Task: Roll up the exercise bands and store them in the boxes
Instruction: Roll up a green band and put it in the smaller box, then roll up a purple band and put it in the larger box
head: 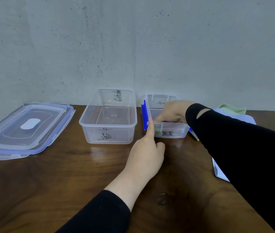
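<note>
Nearest me, my left hand [147, 152] reaches forward, index finger straight and pressed against the near left corner of the small box [167, 130], the other fingers loosely curled, pinching nothing. It's steadying the box, I judge. Just beyond that fingertip stands the blue clip [144, 115], flipped up on the box's left side.

My right hand [173, 112] is down inside the box, fingers curled downward onto something dark at the bottom. I can't tell whether they grip it or just press it. Through the clear wall, just under that hand, I see a pale green roll [157, 133], a band already in the box; the dark piece beside it is too hidden to name.

To do this well, I'd keep the left finger firm so the box doesn't slide, and press the roll flat so it won't spring open.

Left of my left hand sits the big box [108, 118], nothing in it, and farther left the lids [25, 128], stacked. Behind my right sleeve, more bands [232, 109] wait, pale green over lilac.
</note>
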{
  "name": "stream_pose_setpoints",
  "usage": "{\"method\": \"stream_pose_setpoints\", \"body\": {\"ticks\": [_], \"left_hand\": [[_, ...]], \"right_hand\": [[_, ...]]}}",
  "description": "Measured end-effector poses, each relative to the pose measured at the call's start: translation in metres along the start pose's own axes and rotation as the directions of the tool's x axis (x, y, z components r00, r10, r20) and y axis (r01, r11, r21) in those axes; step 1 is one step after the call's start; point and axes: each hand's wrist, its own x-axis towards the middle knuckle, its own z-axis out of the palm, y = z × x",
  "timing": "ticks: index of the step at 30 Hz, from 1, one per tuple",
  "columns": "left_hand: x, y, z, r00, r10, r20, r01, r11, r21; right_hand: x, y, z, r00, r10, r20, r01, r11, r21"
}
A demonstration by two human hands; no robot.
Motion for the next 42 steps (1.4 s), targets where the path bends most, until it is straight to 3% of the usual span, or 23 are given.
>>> {"method": "stream_pose_setpoints", "body": {"ticks": [4,6,7,9,11,15,18,23,27,30,32,37,42], "left_hand": [[0.001,-0.003,0.002,0.999,-0.006,-0.033,0.005,1.000,-0.026],[0.000,-0.004,0.001,0.997,-0.018,-0.073,0.016,0.999,-0.031],[-0.001,-0.005,0.000,0.995,-0.008,-0.103,0.007,1.000,-0.013],[-0.001,-0.006,-0.001,0.978,0.048,-0.204,-0.046,0.999,0.017],[-0.002,-0.007,0.000,0.948,0.112,-0.298,-0.126,0.992,-0.028],[-0.012,-0.001,0.004,0.926,0.134,-0.354,-0.216,0.955,-0.203],[-0.022,0.009,0.008,0.940,0.139,-0.312,-0.235,0.927,-0.294],[-0.042,0.018,0.022,0.983,0.155,-0.103,-0.171,0.968,-0.181],[-0.057,0.020,0.022,0.983,0.174,0.063,-0.171,0.984,-0.049],[-0.063,0.021,0.018,0.985,0.159,0.074,-0.156,0.987,-0.043],[-0.065,0.022,0.016,0.988,0.149,0.049,-0.147,0.988,-0.047],[-0.071,0.021,0.013,0.984,0.174,0.024,-0.173,0.984,-0.039],[-0.075,0.011,0.015,0.910,0.374,0.179,-0.399,0.907,0.137]], "right_hand": [[-0.001,0.002,0.004,0.998,-0.007,-0.063,0.006,1.000,-0.007],[-0.003,0.003,0.007,0.970,-0.007,-0.243,0.014,1.000,0.026],[-0.007,0.004,0.010,0.925,-0.005,-0.380,0.041,0.995,0.086],[-0.023,0.005,0.018,0.760,0.003,-0.650,0.181,0.959,0.217],[-0.052,0.003,0.034,0.633,-0.001,-0.774,0.344,0.896,0.281],[-0.113,0.003,0.093,0.637,-0.017,-0.770,0.483,0.787,0.383],[-0.133,0.019,0.125,0.674,-0.079,-0.734,0.467,0.816,0.341],[-0.162,0.060,0.134,0.711,-0.216,-0.669,0.474,0.850,0.230],[-0.170,0.112,0.138,0.740,-0.156,-0.654,0.352,0.919,0.178],[-0.172,0.140,0.141,0.809,-0.030,-0.588,0.173,0.967,0.188],[-0.170,0.150,0.145,0.828,0.005,-0.560,0.152,0.960,0.233],[-0.163,0.145,0.145,0.743,-0.038,-0.668,0.190,0.969,0.157],[-0.179,0.102,0.148,0.693,-0.182,-0.697,0.430,0.881,0.198]]}}
